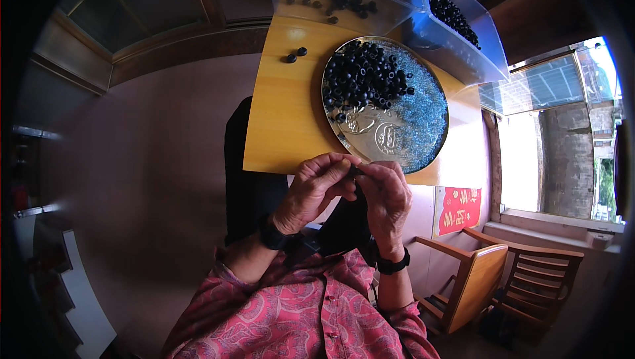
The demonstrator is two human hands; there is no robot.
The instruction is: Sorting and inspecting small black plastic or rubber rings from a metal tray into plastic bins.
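Observation:
My left hand (316, 185) and my right hand (386, 201) meet at the near edge of the table, fingertips pinched together. Between them is a small dark piece (353, 170), mostly covered by the fingers; its exact shape cannot be made out. Just beyond my hands lies a round metal tray (362, 135) with a raised pattern. Small black ring-shaped pieces (364, 76) are heaped on its far left part. Tiny pale blue, glassy-looking bits (423, 111) spread along its right side.
Behind the tray stand a transparent box (397, 16) with some black pieces and a bluish plastic bin (423, 31) holding many more. Two loose black pieces (296, 55) lie on the yellow wooden table (281, 114). Wooden chairs (477, 286) stand at the lower right, near a window.

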